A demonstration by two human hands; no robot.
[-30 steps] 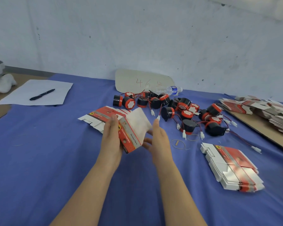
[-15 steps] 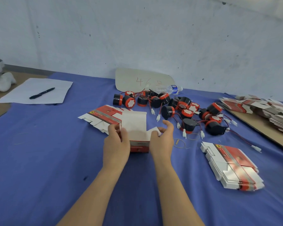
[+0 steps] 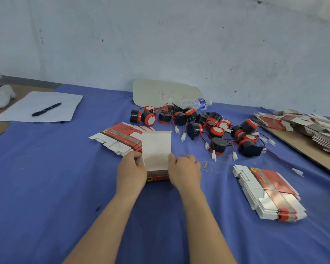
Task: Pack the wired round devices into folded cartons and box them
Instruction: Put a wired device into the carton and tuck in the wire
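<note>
Head view, looking down at a table covered by a blue cloth (image 3: 46, 187). At centre an open carton (image 3: 156, 149) stands on the cloth, its white flap raised toward the wall and its red printed face toward the camera. The left hand (image 3: 131, 173) grips the carton's left side and the right hand (image 3: 185, 171) its right side, the fingers of each curled against the card. Just behind the left hand lies a flat carton stack (image 3: 120, 138); a second flat stack (image 3: 269, 193) lies well apart to the right. The wired round devices (image 3: 215, 128), black and red with white plugs, lie heaped on the cloth beyond the carton. Rubber bands (image 3: 208, 166) lie just right of the right hand. A pen (image 3: 46, 109) rests on a paper sheet (image 3: 65, 103) at far left
</note>
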